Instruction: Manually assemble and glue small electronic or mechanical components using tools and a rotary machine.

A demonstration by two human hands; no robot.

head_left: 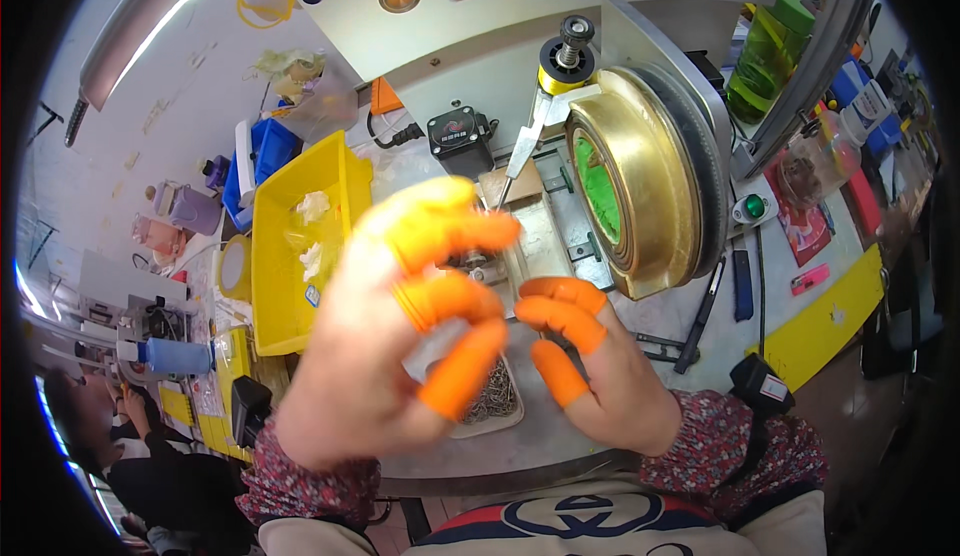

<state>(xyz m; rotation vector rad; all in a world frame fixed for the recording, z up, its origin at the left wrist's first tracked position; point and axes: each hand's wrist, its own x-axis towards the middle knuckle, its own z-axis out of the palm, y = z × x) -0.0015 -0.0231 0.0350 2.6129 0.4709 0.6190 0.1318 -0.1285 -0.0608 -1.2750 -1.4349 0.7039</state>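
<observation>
Orange finger cots cover the fingertips of both my hands. My left hand, a little blurred, is raised over the worktable with thumb and forefinger tips brought together; anything between them is too small to make out. Close on its right, my right hand has its fingers bent toward the thumb, with a small dark bit showing between them that I cannot name. Below the hands, partly hidden by the left one, a pale tray holds many small metal parts. Just beyond my hands stands a machine with a big brass-coloured wheel, green at its hub.
A yellow bin with crumpled white scraps stands at left, a blue bin behind it. A black motor box and a metal arm sit beyond my hands. A black pen-like tool lies at right. Another person sits far left.
</observation>
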